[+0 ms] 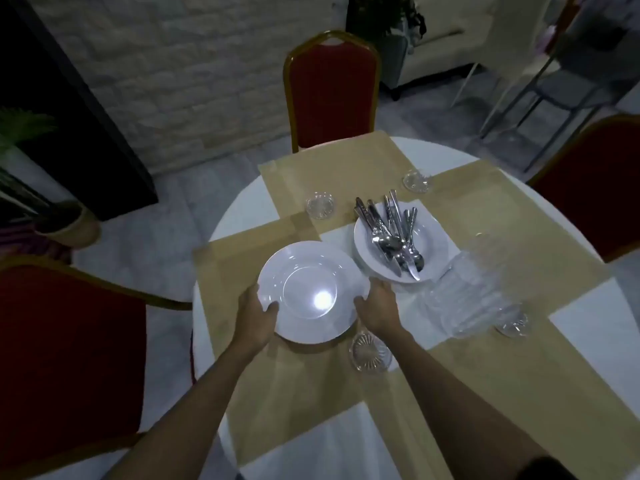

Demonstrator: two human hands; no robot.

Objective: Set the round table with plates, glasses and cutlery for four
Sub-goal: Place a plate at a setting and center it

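Your left hand (pixel 258 311) and right hand (pixel 377 308) grip opposite edges of a white plate (pixel 308 289), thumbs curled over its rim, over the beige runner (pixel 311 375), just beside the plate stack (pixel 437 237) holding the cutlery (pixel 394 233)

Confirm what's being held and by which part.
One white plate, held by its rim: left hand on the near-left edge, right hand on the right edge, thumbs on top.
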